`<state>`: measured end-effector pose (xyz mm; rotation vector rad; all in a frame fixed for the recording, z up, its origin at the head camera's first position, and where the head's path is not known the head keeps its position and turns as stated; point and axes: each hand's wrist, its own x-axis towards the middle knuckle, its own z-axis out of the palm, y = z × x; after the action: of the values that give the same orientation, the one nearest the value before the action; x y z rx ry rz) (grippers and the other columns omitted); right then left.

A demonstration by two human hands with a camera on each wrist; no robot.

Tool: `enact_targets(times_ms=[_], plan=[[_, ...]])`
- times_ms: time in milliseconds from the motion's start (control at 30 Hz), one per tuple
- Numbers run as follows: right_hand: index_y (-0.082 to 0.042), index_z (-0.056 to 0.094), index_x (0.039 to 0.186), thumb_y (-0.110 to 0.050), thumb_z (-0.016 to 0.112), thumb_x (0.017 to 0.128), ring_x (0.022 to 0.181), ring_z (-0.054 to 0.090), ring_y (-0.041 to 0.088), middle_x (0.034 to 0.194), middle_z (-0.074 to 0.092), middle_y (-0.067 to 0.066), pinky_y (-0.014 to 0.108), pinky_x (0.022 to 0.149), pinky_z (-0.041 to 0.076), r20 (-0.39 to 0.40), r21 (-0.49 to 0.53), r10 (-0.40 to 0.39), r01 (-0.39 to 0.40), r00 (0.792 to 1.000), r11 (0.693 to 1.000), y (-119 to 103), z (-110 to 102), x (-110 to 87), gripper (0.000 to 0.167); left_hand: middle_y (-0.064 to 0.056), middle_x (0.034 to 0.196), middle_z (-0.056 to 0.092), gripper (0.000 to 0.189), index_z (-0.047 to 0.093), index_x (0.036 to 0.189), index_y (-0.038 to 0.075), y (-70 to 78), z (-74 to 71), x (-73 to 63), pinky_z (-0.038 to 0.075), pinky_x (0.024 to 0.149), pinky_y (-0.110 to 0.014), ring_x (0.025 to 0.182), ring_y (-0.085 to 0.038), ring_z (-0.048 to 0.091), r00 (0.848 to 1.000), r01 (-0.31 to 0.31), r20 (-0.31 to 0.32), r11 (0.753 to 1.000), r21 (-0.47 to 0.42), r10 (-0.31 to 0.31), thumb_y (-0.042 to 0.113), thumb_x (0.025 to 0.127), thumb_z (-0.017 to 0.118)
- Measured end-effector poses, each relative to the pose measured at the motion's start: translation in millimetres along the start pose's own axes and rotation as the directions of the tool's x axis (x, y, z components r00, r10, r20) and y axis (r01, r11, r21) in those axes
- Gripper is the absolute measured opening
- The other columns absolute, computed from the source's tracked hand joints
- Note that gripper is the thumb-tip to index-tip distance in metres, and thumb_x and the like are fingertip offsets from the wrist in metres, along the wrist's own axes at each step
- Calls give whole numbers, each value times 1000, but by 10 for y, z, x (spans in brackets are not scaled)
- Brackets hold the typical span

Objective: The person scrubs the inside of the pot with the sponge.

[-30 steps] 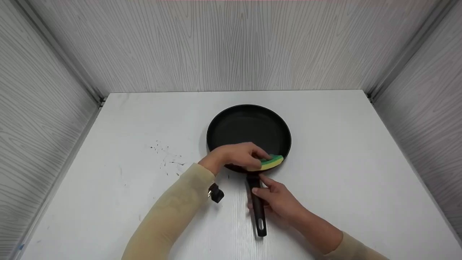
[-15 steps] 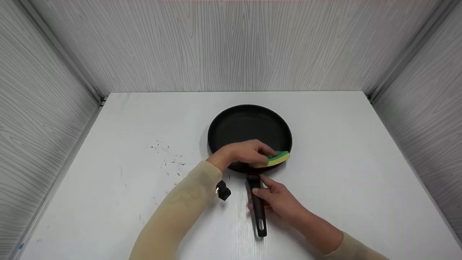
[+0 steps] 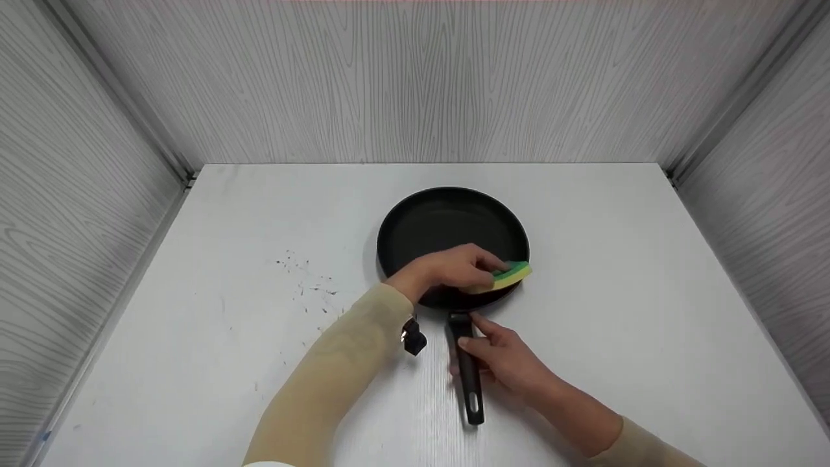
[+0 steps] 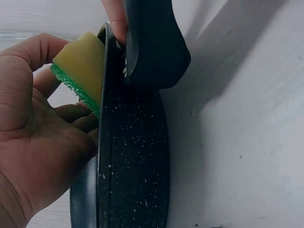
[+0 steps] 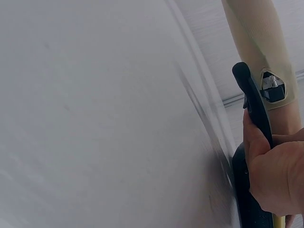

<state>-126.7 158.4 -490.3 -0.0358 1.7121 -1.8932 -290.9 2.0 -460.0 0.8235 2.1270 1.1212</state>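
Observation:
A black frying pan [image 3: 447,224] lies on the white table, its handle [image 3: 471,389] toward me. My left hand [image 3: 457,266] reaches over the pan and pinches a yellow sponge [image 3: 509,277] with a green scouring side. The sponge lies against the pan's near right inner wall, its end at the rim. In the left wrist view, thumb and fingers hold the sponge [image 4: 85,61] by the rim, green face toward the pan's inside. My right hand [image 3: 509,357] grips the pan handle near the pan, thumb on top and fingers underneath. The right wrist view shows the handle [image 5: 256,109] in that hand.
Dark specks and crumbs [image 3: 318,290] are scattered on the white table [image 3: 616,292] left of the pan. A small black device [image 3: 414,337] sits at my left sleeve. Grey wood-grain panels [image 3: 415,78] wall the table at the back and both sides.
My left hand has slid the sponge right and slightly away from me along the pan's near right wall. The right hand keeps its grip on the handle.

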Motion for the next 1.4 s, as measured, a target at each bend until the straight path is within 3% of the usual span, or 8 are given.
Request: enact_targets(times_ms=[300,500,733,833,1000,1233,1400], plan=[[-5,10,171,-20,59,110,95,78,29,109,74,23,36,82,61,0,-8,-12,12,1000,1000,5,18,8,80,3,94,66,55,68,145,12,-1,-13,89,46,67,-23,72,-9,56,999,-36,-21,999,12,36,9,90,61],[-5,11,171,-21,59,110,95,78,29,107,75,24,35,82,61,4,-5,-6,6,1000,1000,6,25,5,79,4,92,67,54,69,144,12,-31,-26,147,46,67,-22,73,-9,56,997,-50,-55,999,20,51,8,91,61],[-3,6,170,-20,59,110,92,78,27,101,77,21,33,79,60,13,-6,-3,3,1000,1000,4,41,-4,82,5,68,58,54,67,146,10,-64,-14,205,43,62,-22,60,-9,50,995,-45,-94,999,-23,43,6,92,60],[-4,7,170,-20,59,110,93,78,27,104,76,24,34,80,61,8,-4,-8,8,1000,1000,6,42,-7,81,7,65,58,54,67,146,11,-73,-11,229,43,62,-23,59,-8,49,993,-50,-111,999,-9,49,7,92,60],[-4,7,171,-20,60,109,93,78,27,109,74,25,33,79,61,0,-4,-12,12,1000,1000,13,49,-14,82,6,74,61,54,66,147,12,-86,-21,270,43,67,-22,67,-9,52,988,-60,-139,997,43,65,9,93,61],[-4,7,171,-20,59,109,90,78,26,100,77,20,33,76,61,9,-4,-26,26,1000,1000,24,44,-12,82,1,112,66,52,67,146,14,-108,-40,333,46,76,-22,87,-11,57,982,-44,-178,995,86,59,13,94,62],[-4,7,171,-20,60,109,91,78,26,101,76,21,33,74,61,15,4,-25,25,1000,1000,34,47,-6,83,-3,120,67,53,66,148,14,-120,-46,360,48,81,-24,95,-16,60,976,-24,-213,996,90,43,14,96,62]])
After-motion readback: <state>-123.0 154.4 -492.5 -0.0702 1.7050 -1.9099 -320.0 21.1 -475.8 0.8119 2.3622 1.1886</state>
